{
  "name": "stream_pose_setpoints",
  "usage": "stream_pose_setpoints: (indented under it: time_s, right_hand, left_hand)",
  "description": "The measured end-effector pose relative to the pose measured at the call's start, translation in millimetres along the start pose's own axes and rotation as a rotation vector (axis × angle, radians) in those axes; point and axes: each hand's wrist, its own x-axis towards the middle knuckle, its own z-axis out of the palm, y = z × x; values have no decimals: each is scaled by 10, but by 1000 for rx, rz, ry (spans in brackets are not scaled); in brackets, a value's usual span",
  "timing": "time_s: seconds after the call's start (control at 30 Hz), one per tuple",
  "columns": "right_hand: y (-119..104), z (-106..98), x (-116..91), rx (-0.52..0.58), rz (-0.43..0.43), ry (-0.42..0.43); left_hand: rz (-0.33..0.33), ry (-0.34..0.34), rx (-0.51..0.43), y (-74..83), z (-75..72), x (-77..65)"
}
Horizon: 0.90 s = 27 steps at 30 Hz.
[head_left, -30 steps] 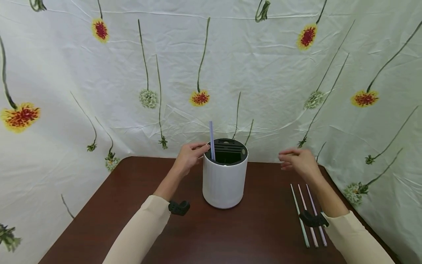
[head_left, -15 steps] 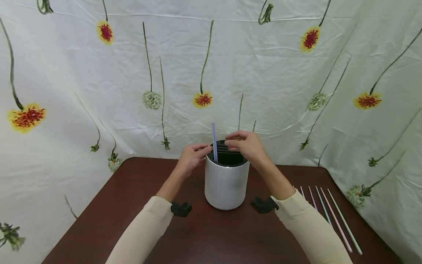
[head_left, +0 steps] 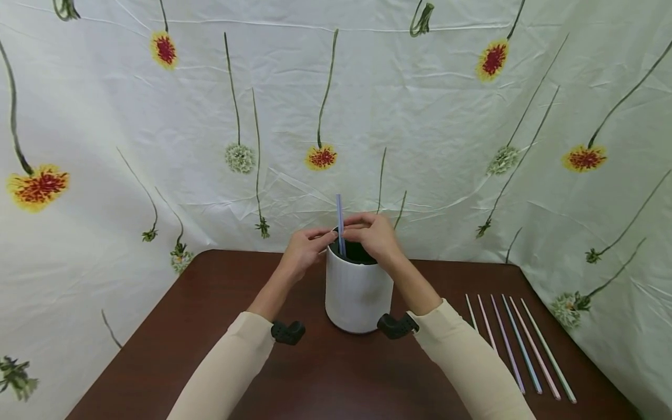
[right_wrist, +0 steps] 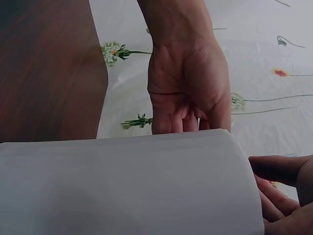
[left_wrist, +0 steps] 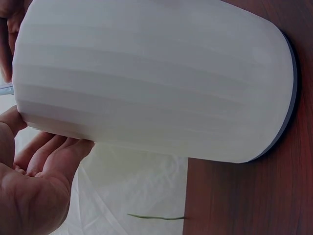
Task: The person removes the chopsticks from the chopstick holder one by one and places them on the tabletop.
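Observation:
A white cylindrical holder (head_left: 358, 297) with a dark inside stands on the table. Upright in its left part is a pair of lilac chopsticks (head_left: 339, 210), close together. My left hand (head_left: 304, 251) grips the holder's left side at the rim, with the thumb at the top edge and the fingers (left_wrist: 54, 156) along the outer wall. Over the opening, my right hand (head_left: 373, 236) pinches the chopsticks just above the rim, thumb and fingertips right at them. The holder's wall hides part of both hands in the right wrist view.
Several pastel chopsticks (head_left: 517, 326) lie side by side at the table's right, some partly behind my right sleeve (head_left: 467, 356). The brown table (head_left: 220, 291) ends at a white flower-print cloth (head_left: 283, 116) hung behind it.
My right hand has moved left from beyond the holder to over its opening, then to the chopsticks, uncovering more of the lying ones. My left hand keeps its grip on the rim.

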Motion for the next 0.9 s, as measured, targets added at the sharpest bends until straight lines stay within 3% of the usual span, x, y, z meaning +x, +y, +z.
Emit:
stream_pose_setpoints:
  time_s: [0.2,0.4,0.63,0.9]
  right_hand:
    - [-1,38,7,-110,-19,20]
    - [1,47,-14,-136,-15,46]
    - [-101,-89,-56,70,-20,86]
    - [-649,-607,-229,326,-178,180]
  left_hand:
    - [6,4,-2,11,-10,-7]
    - [9,13,2,12,-2,-10]
    - [12,12,-2,6,16,-10]
    - [0,15,14,5,8,-20]
